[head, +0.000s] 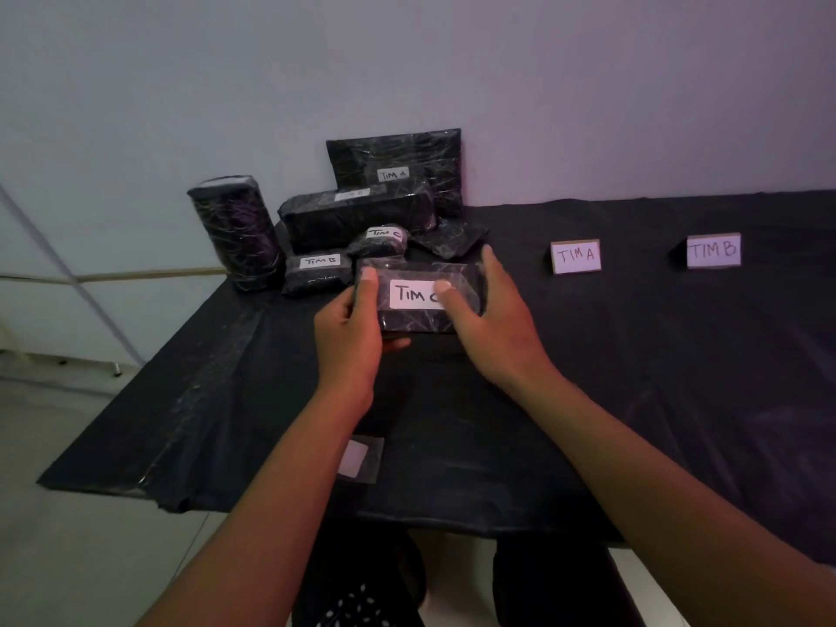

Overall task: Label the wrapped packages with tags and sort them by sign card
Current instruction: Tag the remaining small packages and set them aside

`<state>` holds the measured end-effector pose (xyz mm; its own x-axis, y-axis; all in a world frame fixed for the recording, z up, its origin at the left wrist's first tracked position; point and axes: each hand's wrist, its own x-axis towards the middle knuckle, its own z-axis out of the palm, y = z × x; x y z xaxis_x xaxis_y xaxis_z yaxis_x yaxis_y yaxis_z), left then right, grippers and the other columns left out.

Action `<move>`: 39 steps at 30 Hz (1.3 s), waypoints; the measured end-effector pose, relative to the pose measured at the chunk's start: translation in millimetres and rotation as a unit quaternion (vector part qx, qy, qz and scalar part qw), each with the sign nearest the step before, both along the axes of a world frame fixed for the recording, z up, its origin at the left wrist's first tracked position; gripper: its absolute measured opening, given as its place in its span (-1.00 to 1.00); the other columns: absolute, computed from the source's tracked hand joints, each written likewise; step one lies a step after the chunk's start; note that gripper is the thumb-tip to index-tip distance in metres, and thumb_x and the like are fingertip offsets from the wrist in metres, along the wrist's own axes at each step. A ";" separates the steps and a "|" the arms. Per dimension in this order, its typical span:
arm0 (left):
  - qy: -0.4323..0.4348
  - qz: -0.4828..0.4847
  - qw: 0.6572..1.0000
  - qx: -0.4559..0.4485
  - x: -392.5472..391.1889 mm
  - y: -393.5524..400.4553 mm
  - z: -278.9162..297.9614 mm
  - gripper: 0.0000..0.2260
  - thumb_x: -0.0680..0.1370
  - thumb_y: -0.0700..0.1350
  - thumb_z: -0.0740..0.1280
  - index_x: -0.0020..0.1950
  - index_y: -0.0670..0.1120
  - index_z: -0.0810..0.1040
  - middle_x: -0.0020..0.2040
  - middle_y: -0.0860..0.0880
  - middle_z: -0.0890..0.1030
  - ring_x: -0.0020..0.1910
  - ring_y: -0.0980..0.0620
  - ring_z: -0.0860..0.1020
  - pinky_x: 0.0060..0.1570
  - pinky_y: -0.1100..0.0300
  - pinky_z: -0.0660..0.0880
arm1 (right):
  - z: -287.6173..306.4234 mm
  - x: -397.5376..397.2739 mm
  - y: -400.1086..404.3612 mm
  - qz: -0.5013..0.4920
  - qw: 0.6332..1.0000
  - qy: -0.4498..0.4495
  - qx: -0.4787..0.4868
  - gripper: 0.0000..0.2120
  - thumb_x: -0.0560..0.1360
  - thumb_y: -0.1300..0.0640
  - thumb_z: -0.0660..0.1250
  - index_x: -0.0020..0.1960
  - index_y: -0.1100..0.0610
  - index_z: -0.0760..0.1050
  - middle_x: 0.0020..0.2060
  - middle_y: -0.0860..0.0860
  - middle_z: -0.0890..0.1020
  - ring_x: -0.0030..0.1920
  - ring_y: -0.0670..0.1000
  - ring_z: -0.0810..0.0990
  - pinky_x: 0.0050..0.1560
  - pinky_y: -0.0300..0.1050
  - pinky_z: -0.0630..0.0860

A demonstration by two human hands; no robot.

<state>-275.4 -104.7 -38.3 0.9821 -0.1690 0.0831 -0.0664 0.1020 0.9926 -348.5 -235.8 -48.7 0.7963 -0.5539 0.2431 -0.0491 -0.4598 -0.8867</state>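
Observation:
A flat black wrapped package [418,321] with a white tag reading TIM C [414,295] is held just above the black table [633,377]. My left hand [353,328] grips its left end, thumb on top. My right hand [486,319] holds its right end, thumb pressing on the tag's right edge. Behind it lies a pile of black packages: a tall cylinder [235,230], a long box [357,217], a flat one tagged TIM A [393,174], a small one tagged TIM B [319,269] and a small one tagged TIM C [380,239]. Sign cards TIM A [575,256] and TIM B [714,251] stand to the right.
A blank white tag on a clear strip [357,459] lies on the table near its front edge, partly under my left forearm. An untagged small package [452,239] sits at the pile's right. The wall runs behind the table; the table's left edge drops to the floor.

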 end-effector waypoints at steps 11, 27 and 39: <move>0.100 -0.036 0.994 0.032 23.5 22.1 2.6 -0.55 0.70 0.18 0.07 0.06 -0.07 0.65 -0.08 -0.09 0.73 -0.13 0.00 0.71 -0.37 0.13 0.63 | -14.0 17.7 -12.3 0.116 0.956 -0.001 -0.270 -0.11 0.31 -0.33 0.52 0.52 0.00 0.38 0.31 -0.09 0.44 0.34 -0.08 0.41 0.39 0.00 0.44; -0.373 -0.073 0.823 0.422 140.2 2.5 -36.9 -0.61 0.62 0.08 0.31 0.36 -0.11 0.58 0.30 -0.07 0.56 0.30 -0.03 0.51 0.32 0.06 0.43 | -20.5 116.0 -63.9 0.155 0.949 0.093 -0.258 -0.13 0.34 -0.33 0.50 0.52 0.04 0.36 0.31 -0.09 0.43 0.31 -0.11 0.43 0.38 -0.12 0.41; -0.428 -0.055 0.772 0.466 164.4 -13.9 -54.3 -0.66 0.59 0.17 0.22 0.07 0.02 0.71 0.07 0.07 0.66 0.17 0.00 0.56 0.22 -0.07 0.42 | -34.3 137.1 -79.5 0.149 0.920 0.144 -0.333 -0.18 0.41 -0.43 0.37 0.54 -0.08 0.30 0.46 -0.06 0.38 0.47 -0.05 0.31 0.40 -0.06 0.22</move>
<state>-111.0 -118.6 -92.6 0.6103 -0.6257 0.4859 -0.7808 -0.5789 0.2352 -211.4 -315.3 -83.0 0.9733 -0.1052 0.2041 -0.0221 -0.9277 -0.3727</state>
